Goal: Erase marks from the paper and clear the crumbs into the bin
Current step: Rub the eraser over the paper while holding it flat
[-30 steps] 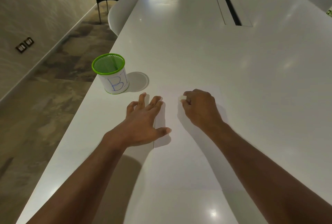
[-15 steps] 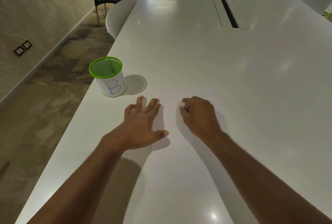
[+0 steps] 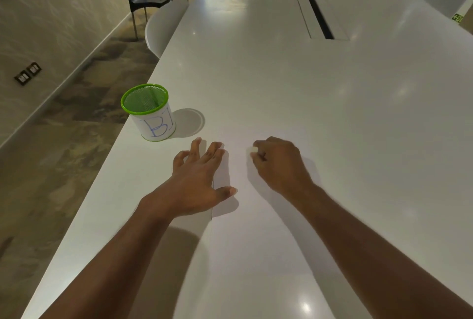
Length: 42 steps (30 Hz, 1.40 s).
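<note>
The right hand (image 3: 277, 162) pinched a small white eraser (image 3: 254, 149) on the white paper sheet (image 3: 256, 216); the left hand (image 3: 197, 178), fingers spread, pressed its left edge. The green-rimmed mesh bin (image 3: 148, 111) stood at ten o'clock. Hard rubbing risked creasing the sheet.

We see a white paper sheet (image 3: 256, 216) lying flat on the table, a small white eraser (image 3: 254, 149) pressed against it near its far end, and a green-rimmed mesh bin (image 3: 149, 112) upright to the left.
</note>
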Each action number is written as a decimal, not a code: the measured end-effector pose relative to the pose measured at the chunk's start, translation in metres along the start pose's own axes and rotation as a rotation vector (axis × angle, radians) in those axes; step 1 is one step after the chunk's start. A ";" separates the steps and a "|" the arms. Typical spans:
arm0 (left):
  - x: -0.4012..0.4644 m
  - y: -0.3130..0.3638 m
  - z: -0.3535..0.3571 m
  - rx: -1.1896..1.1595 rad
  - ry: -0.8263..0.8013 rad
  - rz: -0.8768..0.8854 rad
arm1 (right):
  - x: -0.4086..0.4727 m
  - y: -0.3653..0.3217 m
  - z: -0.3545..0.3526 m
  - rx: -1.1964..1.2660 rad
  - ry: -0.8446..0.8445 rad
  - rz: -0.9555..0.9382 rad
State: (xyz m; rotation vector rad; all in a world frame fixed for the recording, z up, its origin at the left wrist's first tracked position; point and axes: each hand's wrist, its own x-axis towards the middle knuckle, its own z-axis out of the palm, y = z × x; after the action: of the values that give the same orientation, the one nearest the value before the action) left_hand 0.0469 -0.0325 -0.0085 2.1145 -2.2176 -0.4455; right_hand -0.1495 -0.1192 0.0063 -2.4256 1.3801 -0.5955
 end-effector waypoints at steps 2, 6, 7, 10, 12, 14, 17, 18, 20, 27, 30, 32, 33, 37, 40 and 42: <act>0.000 0.000 0.000 -0.004 0.007 0.005 | 0.009 0.014 -0.007 -0.058 0.039 0.075; 0.000 0.001 0.000 -0.008 0.016 0.009 | 0.016 0.027 -0.020 -0.098 0.078 0.191; 0.000 0.001 0.000 -0.007 0.014 0.009 | 0.011 0.020 -0.018 -0.095 0.071 0.163; 0.000 0.001 0.001 -0.011 0.001 0.003 | -0.013 0.000 -0.012 -0.024 -0.015 0.030; -0.001 0.001 0.001 -0.013 -0.007 0.001 | -0.016 0.006 -0.013 -0.043 -0.039 0.028; -0.001 0.000 0.002 -0.015 -0.010 0.002 | -0.006 0.023 -0.019 -0.097 0.003 0.127; -0.001 0.000 0.002 -0.018 -0.010 0.000 | -0.004 0.031 -0.026 -0.115 0.036 0.183; -0.001 0.000 0.002 -0.018 -0.009 -0.002 | -0.010 0.024 -0.025 -0.118 0.020 0.155; -0.001 0.000 0.002 -0.015 -0.011 -0.005 | -0.028 0.006 -0.022 -0.073 -0.050 0.043; -0.003 0.000 0.001 -0.017 -0.009 -0.001 | -0.011 0.033 -0.026 -0.078 0.022 0.166; -0.003 0.001 0.001 -0.031 0.003 0.000 | -0.023 0.013 -0.021 -0.077 -0.007 0.059; -0.003 0.001 0.001 -0.024 0.002 0.002 | -0.040 -0.006 -0.017 -0.012 -0.104 -0.044; -0.003 0.001 0.001 -0.022 0.000 0.001 | -0.043 -0.007 -0.017 0.006 -0.128 -0.072; -0.002 0.001 0.001 -0.023 -0.010 0.000 | -0.013 0.028 -0.023 -0.061 -0.009 0.095; -0.002 0.001 0.000 -0.040 -0.011 0.006 | -0.010 0.028 -0.027 -0.092 0.018 0.136; -0.002 0.001 0.001 -0.049 -0.009 0.013 | -0.024 0.007 -0.022 -0.054 -0.021 0.033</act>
State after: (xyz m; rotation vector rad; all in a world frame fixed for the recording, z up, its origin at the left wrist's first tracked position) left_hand 0.0462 -0.0302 -0.0085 2.0765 -2.2008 -0.5048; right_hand -0.1761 -0.1025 0.0170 -2.4387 1.4432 -0.5291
